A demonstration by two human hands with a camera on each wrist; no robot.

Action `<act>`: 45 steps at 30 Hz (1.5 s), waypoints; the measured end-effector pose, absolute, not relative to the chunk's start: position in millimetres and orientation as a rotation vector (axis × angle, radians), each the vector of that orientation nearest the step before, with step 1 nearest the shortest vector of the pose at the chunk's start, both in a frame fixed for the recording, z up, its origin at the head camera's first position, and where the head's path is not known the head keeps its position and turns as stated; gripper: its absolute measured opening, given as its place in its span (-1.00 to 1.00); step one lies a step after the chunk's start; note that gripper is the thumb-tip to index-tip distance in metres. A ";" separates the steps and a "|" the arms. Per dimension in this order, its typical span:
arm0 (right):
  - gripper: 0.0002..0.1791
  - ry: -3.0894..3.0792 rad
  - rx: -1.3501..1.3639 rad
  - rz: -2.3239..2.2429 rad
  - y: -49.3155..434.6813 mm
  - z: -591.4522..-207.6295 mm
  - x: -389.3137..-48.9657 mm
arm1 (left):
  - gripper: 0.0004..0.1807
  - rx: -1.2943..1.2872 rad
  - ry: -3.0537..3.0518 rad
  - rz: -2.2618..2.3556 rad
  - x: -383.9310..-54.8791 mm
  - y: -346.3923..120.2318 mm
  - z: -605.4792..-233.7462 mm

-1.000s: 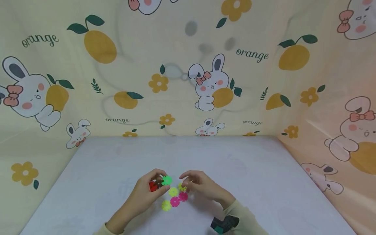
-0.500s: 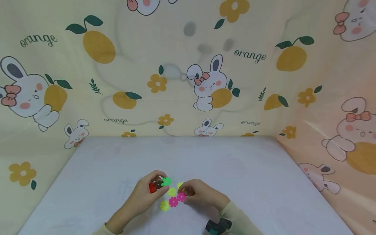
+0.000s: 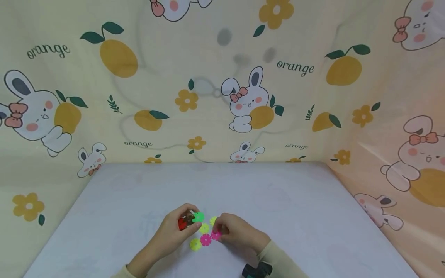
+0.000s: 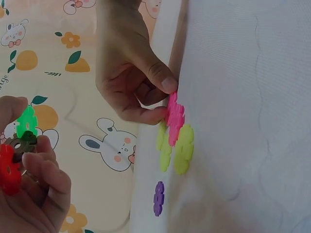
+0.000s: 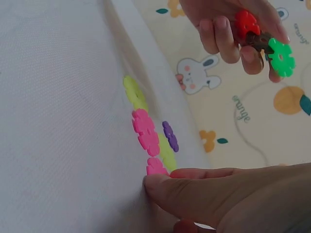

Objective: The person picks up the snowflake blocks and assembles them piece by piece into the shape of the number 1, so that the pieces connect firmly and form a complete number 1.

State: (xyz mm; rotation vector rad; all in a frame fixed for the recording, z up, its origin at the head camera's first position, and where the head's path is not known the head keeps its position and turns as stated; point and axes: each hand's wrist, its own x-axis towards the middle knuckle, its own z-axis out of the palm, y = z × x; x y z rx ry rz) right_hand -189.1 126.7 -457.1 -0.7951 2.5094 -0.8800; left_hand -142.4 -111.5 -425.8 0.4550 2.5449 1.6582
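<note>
My left hand (image 3: 172,231) grips a joined row of notched plastic snowflake discs: a red disc (image 5: 247,23), a dark brown disc (image 5: 257,41) and a green disc (image 3: 198,217). Thumb and forefinger of my right hand (image 3: 241,233) pinch a pink snowflake disc (image 5: 155,167) by its edge, low at the white tabletop. Beside it lies another pink disc (image 3: 206,239). Yellow discs lie around the pink ones: a near yellow disc (image 3: 196,244), a middle yellow disc (image 3: 204,228) and a far yellow disc (image 3: 213,220), partly covered by my right fingers.
A purple disc (image 4: 159,199) lies apart from the pink and yellow ones, hidden in the head view. The white tabletop (image 3: 295,200) ends at a cloth backdrop (image 3: 208,50) printed with rabbits and oranges. A dark wrist device (image 3: 256,270) sits by the right sleeve.
My right hand has come down and slightly left from above the far yellow disc to the pink disc, its fingers closing on it. My left hand keeps its hold, nearly still.
</note>
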 end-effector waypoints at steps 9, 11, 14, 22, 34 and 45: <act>-0.71 2.562 -0.868 -0.818 126.2 -454.3 -190.0 | -0.69 0.484 2.542 1.650 -142.2 -108.0 -427.6; -0.70 2.559 -0.867 -0.823 125.5 -453.9 -190.6 | -0.69 0.495 2.532 1.649 -141.9 -107.6 -427.9; -0.75 2.526 -0.854 -0.871 125.1 -453.1 -192.0 | -0.69 0.498 2.524 1.647 -141.1 -107.9 -428.1; -0.94 2.430 -0.869 -1.117 129.2 -439.4 -193.3 | -0.70 0.493 2.510 1.666 -139.4 -110.1 -429.0; -0.81 2.305 -0.809 -1.566 130.5 -411.8 -187.6 | -0.70 0.473 2.509 1.663 -138.4 -108.3 -424.3; -0.73 2.238 -0.858 -1.620 122.4 -406.0 -177.3 | -0.72 0.493 2.529 1.670 -136.8 -107.5 -419.9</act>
